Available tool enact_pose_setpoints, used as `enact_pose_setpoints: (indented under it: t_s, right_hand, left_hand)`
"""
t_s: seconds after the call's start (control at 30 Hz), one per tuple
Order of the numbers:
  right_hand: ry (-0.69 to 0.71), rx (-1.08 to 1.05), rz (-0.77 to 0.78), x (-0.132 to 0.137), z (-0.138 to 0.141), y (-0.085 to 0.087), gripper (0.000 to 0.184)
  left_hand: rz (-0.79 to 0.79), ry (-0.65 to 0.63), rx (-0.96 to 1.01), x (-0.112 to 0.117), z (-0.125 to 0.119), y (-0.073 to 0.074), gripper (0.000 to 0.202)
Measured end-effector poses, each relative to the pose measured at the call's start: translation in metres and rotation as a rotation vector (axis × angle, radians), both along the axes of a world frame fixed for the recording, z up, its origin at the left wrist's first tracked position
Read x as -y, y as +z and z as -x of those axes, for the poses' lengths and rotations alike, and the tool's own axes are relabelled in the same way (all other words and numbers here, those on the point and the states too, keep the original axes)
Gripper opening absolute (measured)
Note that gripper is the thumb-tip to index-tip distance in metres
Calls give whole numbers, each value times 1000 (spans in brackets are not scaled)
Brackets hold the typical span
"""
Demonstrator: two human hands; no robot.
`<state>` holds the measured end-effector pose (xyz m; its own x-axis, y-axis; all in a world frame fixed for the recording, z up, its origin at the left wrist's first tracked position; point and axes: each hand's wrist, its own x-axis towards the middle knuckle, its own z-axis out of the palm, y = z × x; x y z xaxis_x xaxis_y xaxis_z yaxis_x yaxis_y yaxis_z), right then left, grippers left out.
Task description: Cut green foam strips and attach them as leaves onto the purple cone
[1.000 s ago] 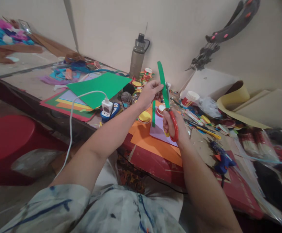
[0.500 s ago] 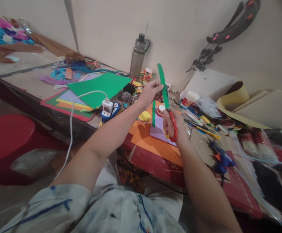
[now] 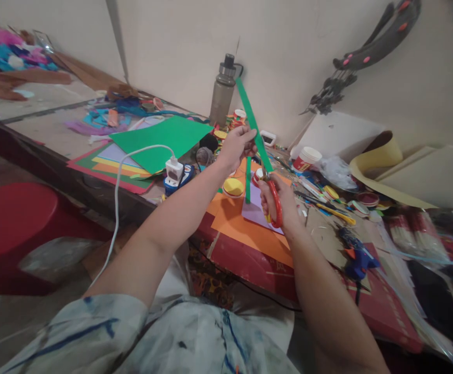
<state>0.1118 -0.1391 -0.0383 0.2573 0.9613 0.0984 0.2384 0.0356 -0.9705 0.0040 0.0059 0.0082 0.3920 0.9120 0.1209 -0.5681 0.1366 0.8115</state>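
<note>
Pale wall (image 3: 164,52) behind. Brown-topped bench (image 3: 43,124) along it, cluttered. Red flat board (image 3: 245,259) at near edge: one pale character, looks like 风; other print too faint. Grey translucent bottle (image 3: 222,98), black cap on, upright near wall; contents unclear. Left grip (image 3: 237,148) pinches long green paper strip (image 3: 253,122), leaning, upper end in free air. Right grip (image 3: 283,200) wraps red-handled scissors (image 3: 277,208), blades by strip's lower end. Red-and-white cup (image 3: 302,165): yellow marking unreadable.

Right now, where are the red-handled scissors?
Right of the head view's centre, the red-handled scissors are in the right hand, mostly below the raised green strip.
</note>
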Motion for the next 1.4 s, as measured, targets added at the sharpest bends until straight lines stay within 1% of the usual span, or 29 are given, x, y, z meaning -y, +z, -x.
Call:
enact_pose_setpoints:
  t_s: [0.07, 0.13, 0.27, 0.4, 0.5, 0.67, 0.77, 0.93, 1.07, 1.17, 1.3, 1.4]
  right_hand:
    - [-22, -12, 2, -2, -3, -3, 43]
    - [-11, -14, -15, -4, -5, -5, 42]
    - [-27, -7, -48, -7, -8, -8, 42]
    - [-54, -9, -34, -7, -8, -7, 43]
    - [-65, -11, -14, -5, -5, -3, 44]
    - [-58, 44, -8, -3, -2, 1, 45]
    - [-56, 63, -5, -2, -1, 2, 45]
    - [-70, 53, 25, -3, -2, 4, 41]
    - [-78, 56, 16, -4, -3, 4, 37]
    - [-73, 53, 17, -4, -3, 4, 38]
    - [-31, 66, 33, -4, -5, 1, 36]
    - [-7, 75, 26, -6, -8, -3, 38]
  left_hand:
    - [-12, -17, -6, 2, 0, 1, 31]
    - [-31, -30, -17, 4, -1, 1, 30]
    - [-76, -51, -53, 5, -4, -4, 32]
    - [-116, -25, -56, 4, -7, -8, 31]
    - [-95, 11, -42, 5, -6, -6, 31]
    - [-45, 21, -52, 9, -3, 0, 32]
    - [-64, 26, -71, 8, -4, -2, 31]
    - [-142, 32, -107, 6, -9, -9, 30]
    - [-156, 20, -139, 6, -9, -8, 33]
    - [-153, 30, -116, 5, -6, -6, 32]
    - [-120, 82, -70, 2, -3, -3, 31]
    - [-112, 70, -81, 3, -3, -3, 32]
